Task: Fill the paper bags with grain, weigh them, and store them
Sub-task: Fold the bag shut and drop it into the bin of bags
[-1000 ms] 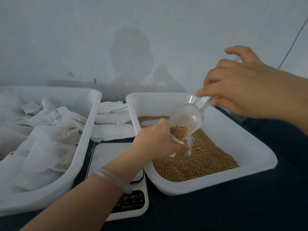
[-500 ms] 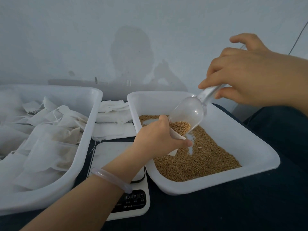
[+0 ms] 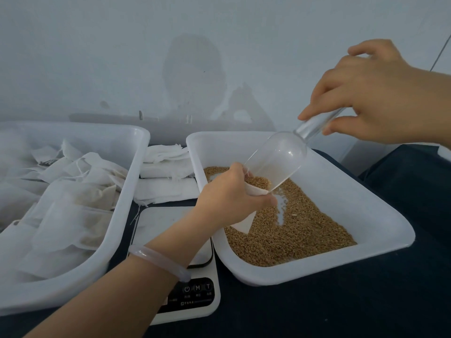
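Paper bag (image 3: 244, 223) gripped in left hand (image 3: 229, 201), right hand (image 3: 375, 93) pinching tilted scoop (image 3: 278, 162)

One camera covers all this, worn on the person's head; it looks forward and down across the dark table (image 3: 317, 311) toward the pale wall (image 3: 97, 57) behind; it sits close, within arm's reach of the work, so one forearm shows at the bottom edge and the other at the right edge; the left hand (image 3: 229, 201), gripping a paper bag (image 3: 244, 224), falls near the centre; the right hand (image 3: 371, 93), holding the scoop (image 3: 278, 162) by its handle, is high on the right; the grain tray (image 3: 353, 203) fills centre right, the tray of bags (image 3: 139, 152) the left, the scale (image 3: 166, 220) low between them; the wide lens curves the tray rims.
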`<state>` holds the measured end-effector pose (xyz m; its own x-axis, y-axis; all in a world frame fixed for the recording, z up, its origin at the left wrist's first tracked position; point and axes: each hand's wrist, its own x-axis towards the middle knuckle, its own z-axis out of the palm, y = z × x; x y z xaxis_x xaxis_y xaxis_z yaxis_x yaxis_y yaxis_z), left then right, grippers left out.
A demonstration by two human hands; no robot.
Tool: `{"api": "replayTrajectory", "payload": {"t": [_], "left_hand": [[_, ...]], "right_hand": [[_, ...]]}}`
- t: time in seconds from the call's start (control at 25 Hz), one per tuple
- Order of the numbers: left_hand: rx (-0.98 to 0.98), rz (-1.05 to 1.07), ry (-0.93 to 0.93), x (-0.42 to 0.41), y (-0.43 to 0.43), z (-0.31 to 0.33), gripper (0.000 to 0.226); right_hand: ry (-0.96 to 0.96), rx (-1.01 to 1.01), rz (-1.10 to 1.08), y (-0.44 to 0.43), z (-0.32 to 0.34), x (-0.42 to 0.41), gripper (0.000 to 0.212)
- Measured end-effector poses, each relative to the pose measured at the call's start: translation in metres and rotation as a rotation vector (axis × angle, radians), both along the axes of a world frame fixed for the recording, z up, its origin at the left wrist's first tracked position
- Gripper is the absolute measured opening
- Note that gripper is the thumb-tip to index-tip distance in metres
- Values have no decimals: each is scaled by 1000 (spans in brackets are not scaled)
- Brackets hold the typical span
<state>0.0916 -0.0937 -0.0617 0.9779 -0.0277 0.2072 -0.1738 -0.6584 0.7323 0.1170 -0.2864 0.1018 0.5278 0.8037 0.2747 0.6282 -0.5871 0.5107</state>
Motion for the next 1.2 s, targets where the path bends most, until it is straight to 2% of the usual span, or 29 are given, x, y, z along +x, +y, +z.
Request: {"api": "replayTrajectory", "payload": {"t": [0.28,0.56,0.68,0.88,1.04,1.2], "left_hand": [[31,-15,26,0,-2,1,65],[-146,-106,16,-1,3,3,61],[-201,-166,43,-1,6,5,57],[-146,-213,100,-1,5,8,55],[-28,-164,98,1,1,6,58],[-2,-129,66,1,0,3,58]], "right_hand": [[33,69,-24,-1,0,-1,32],[8,80,-68,-8,8,-1,35],[-4,48,-101,-9,12,0,43],[-76,0,-84,-2,15,-2,39],[65,19,-107,0,18,14,27],[-64,-49,-199,-16,22,32,30]]}}
